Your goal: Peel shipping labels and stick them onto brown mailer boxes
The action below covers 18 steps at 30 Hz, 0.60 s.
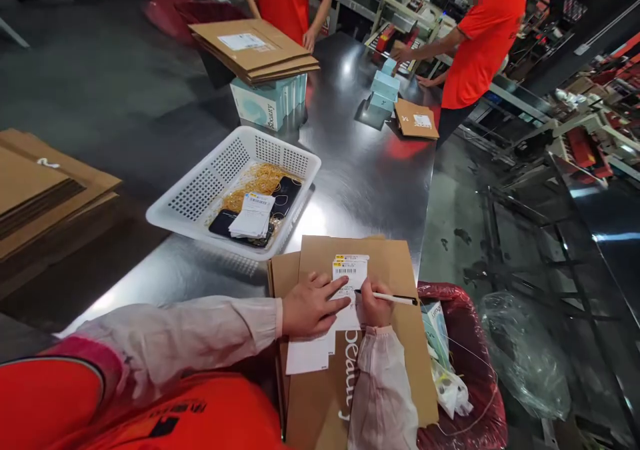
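Observation:
My left hand (311,305) lies on a white label sheet (350,275) with its fingers stretched out, pinning the sheet to a flat brown cardboard box (395,263) at the near edge of the metal table (370,170). My right hand (376,307) is closed round a white pen (395,297) whose tip touches the sheet. More white paper slips (309,355) stick out under my left wrist.
A white perforated basket (220,170) holds rubber bands, dark phones and a label stack (255,215). Flattened cartons (45,183) lie at left and atop pale blue boxes (270,103). Two people in red shirts stand at the far end. A red-lined bin (465,357) sits at right.

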Motion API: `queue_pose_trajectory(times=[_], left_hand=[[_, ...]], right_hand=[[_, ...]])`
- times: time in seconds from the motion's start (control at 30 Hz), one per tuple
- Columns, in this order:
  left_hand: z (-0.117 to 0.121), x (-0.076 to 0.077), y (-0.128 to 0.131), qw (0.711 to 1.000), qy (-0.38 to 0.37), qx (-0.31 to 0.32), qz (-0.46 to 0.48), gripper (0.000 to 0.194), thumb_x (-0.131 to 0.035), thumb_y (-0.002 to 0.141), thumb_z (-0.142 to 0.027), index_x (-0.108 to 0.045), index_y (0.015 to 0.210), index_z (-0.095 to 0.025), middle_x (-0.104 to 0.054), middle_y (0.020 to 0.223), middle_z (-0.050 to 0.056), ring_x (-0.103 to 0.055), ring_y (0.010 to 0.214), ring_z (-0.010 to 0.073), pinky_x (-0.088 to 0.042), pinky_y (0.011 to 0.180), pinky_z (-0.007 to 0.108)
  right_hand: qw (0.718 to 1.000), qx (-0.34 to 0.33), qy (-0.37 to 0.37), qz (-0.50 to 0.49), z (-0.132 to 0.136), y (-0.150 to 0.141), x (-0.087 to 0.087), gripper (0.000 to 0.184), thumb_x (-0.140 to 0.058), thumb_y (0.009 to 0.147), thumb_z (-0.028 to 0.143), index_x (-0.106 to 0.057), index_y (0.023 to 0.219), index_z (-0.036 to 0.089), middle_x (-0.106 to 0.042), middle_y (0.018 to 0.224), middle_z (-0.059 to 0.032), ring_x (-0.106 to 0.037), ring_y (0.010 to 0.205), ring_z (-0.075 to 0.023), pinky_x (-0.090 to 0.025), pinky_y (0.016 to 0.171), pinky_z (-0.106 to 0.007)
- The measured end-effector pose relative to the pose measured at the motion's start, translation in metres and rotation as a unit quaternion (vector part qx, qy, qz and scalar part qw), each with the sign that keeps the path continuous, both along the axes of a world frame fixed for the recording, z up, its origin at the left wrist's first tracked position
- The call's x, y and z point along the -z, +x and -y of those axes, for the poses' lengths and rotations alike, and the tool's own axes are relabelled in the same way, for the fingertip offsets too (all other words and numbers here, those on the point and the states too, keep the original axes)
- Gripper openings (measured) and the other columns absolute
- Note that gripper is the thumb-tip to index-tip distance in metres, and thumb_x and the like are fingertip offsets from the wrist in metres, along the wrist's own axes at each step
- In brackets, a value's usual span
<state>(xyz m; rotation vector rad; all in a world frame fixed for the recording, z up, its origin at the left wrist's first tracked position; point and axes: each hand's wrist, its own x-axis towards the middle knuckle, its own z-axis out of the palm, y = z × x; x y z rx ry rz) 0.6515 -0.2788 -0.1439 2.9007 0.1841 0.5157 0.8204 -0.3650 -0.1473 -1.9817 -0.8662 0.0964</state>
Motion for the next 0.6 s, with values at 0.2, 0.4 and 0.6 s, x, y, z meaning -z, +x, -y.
queue_pose_trajectory(times=[0.2,0.4,0.6], left_hand=[[0.0005,-0.0020,0.0001,1.000,-0.007,-0.002,-0.006,0.038,-0.052,0.088,-0.039,-0.058,0.124,-0.029,-0.049,0.142,0.011,-0.049,0.097,0.0268,-0.034,0.077,0.042],[0.0003,-0.0019,0.0003,1.000,-0.008,0.002,-0.012,0.039,-0.052,0.087,-0.039,-0.058,0.124,-0.029,-0.048,0.143,0.012,-0.049,0.096,0.0270,-0.035,0.076,0.042],[0.0008,-0.0014,-0.0002,1.000,-0.012,0.002,-0.016,0.039,-0.052,0.087,-0.039,-0.058,0.125,-0.029,-0.047,0.143,0.012,-0.049,0.096,0.0270,-0.035,0.077,0.043]], right_hand=[[0.999,0.049,-0.006,-0.020,0.0035,0.0022,-0.0011,0.058,-0.052,0.077,0.065,-0.037,0.040,0.023,-0.043,0.037,0.0023,-0.037,0.038,-0.0100,-0.031,0.041,-0.025],[0.998,0.050,-0.018,-0.015,0.0017,0.0026,0.0022,0.057,-0.052,0.075,0.067,-0.040,0.040,0.023,-0.045,0.039,0.0011,-0.040,0.041,-0.0116,-0.034,0.043,-0.026],[0.999,0.039,-0.010,-0.009,0.0020,0.0036,0.0042,0.055,-0.051,0.077,0.063,-0.040,0.040,0.023,-0.044,0.039,0.0018,-0.038,0.041,-0.0107,-0.033,0.045,-0.026]])
